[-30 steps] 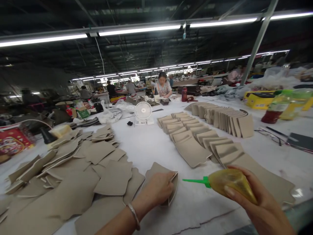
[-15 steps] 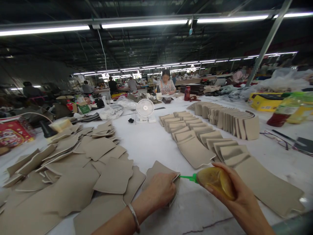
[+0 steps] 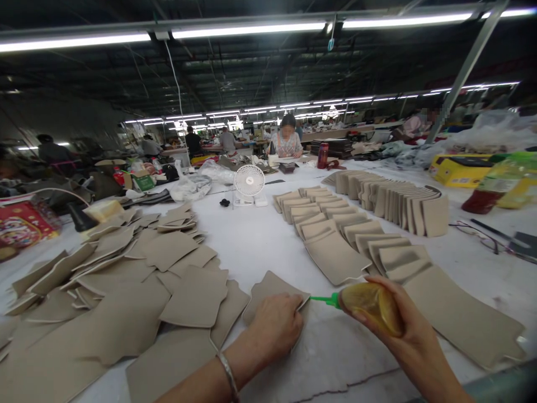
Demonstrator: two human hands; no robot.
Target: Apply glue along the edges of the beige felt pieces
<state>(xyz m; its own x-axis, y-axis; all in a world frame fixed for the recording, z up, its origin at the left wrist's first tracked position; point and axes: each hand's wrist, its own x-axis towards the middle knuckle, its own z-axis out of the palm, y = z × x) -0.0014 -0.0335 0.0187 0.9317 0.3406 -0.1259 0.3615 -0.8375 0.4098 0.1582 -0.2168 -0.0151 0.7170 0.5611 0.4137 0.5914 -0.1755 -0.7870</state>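
My left hand (image 3: 277, 324) pinches the edge of a beige-grey cut leather piece (image 3: 265, 290), its fingers closed near the piece's right corner. A squeeze glue bottle (image 3: 371, 308) with amber contents lies tilted sideways in my right hand (image 3: 403, 319), fingers wrapped round it. Its thin green nozzle (image 3: 324, 300) points left, with the tip at the corner beside my left fingers. Whether glue is coming out cannot be made out. On the left spreads a loose heap of similar pieces (image 3: 126, 313). Overlapping fanned rows of pieces (image 3: 335, 252) lie at the right.
A small white fan (image 3: 249, 182) stands mid-table. Standing pieces (image 3: 390, 196) form a row at the back right, near a yellow box (image 3: 455, 170), bottles (image 3: 486, 190) and glasses (image 3: 478, 235). At the left are a red box (image 3: 27, 224) and a black-nozzled container (image 3: 79, 217). A co-worker (image 3: 287, 140) sits opposite.
The view has shifted slightly. The leather piece's lower right part, seen below my left hand before, is now mostly hidden. Both hands keep their holds, with the nozzle still at the corner.
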